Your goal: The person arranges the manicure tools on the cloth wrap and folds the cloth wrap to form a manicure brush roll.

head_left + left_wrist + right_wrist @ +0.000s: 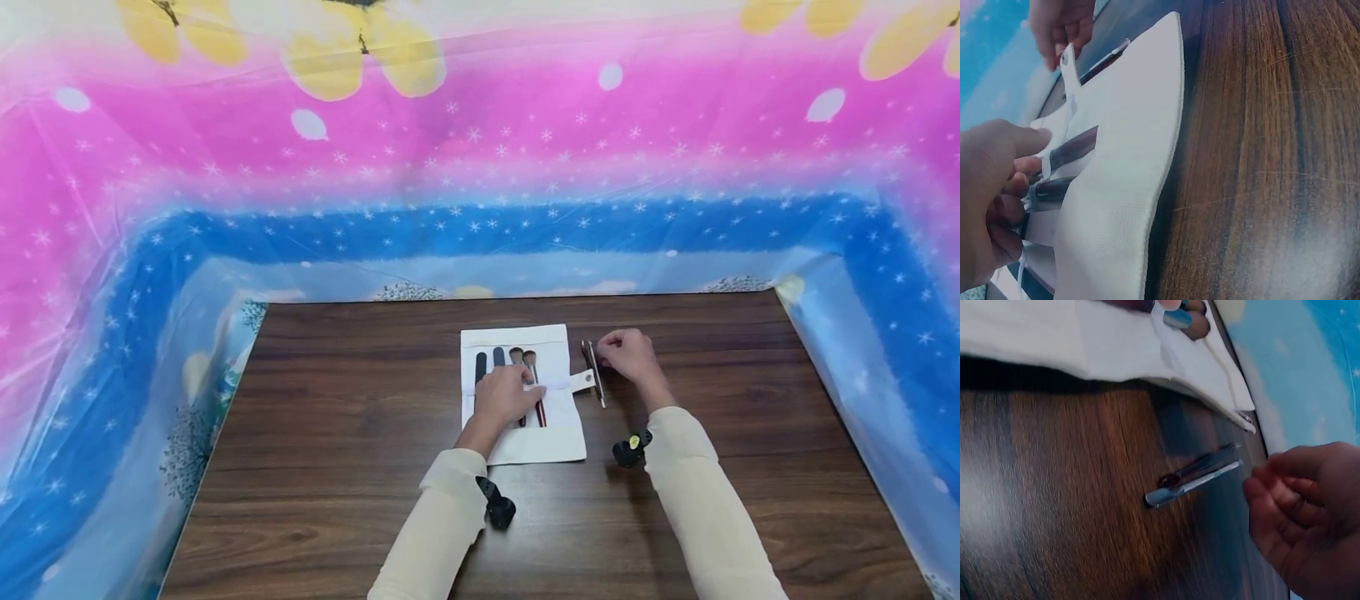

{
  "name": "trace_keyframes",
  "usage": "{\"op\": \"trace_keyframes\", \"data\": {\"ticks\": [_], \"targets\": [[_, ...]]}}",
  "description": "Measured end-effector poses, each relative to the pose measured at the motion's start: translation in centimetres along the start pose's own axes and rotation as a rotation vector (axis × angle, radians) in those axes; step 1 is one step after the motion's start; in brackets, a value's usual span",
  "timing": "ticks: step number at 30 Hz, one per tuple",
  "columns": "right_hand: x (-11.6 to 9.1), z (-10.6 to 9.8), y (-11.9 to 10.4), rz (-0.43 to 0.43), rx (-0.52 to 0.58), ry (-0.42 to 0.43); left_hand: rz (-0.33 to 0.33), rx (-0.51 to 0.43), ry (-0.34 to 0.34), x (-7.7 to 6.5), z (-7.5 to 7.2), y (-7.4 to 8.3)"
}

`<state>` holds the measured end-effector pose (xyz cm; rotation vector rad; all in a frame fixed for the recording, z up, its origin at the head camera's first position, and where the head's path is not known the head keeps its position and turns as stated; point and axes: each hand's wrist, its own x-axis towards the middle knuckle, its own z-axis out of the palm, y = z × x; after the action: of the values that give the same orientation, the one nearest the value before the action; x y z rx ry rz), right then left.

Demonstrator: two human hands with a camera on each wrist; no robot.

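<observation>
Slim tools lie right of the case, likely light, stiff, slippery (pinch mid-shaft); right hand loosely curled, empty; left hand, grip unclear.

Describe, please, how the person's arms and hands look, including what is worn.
Both arms have long, plain cream sleeves. A small black device sits at the left wrist; another, with a yellow spot, sits at the right. The left hand and right hand are bare, without gloves.
</observation>
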<state>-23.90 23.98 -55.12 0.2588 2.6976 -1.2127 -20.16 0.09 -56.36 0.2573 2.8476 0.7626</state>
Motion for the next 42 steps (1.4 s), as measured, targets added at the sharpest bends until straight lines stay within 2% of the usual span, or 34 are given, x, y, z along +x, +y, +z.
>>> {"op": "trace_keyframes", "data": {"ticks": [3,7,14,24,31,42], "targets": [[0.0,-0.2,0.2,0.034,-0.079,-0.04,0.003,0.025,-0.015,0.1,-0.1,0.1],[0.1,-0.2,0.2,0.071,-0.129,-0.099,0.002,0.025,-0.013,0.1,0.0,0.1],[0.5,-0.1,0.0,0.077,-0.187,-0.105,0.01,0.0,-0.032,0.1,-0.2,0.3],[1.1,0.2,-0.6,0.139,-0.198,-0.161,0.052,0.038,-0.059,0.4,-0.6,0.7],[1.0,0.2,-1.3,0.124,-0.225,-0.153,0.074,0.106,-0.054,0.7,-0.2,0.9],[1.1,0.2,-1.3,0.125,-0.313,-0.177,0.019,0.053,-0.082,0.8,0.2,0.9]]}}
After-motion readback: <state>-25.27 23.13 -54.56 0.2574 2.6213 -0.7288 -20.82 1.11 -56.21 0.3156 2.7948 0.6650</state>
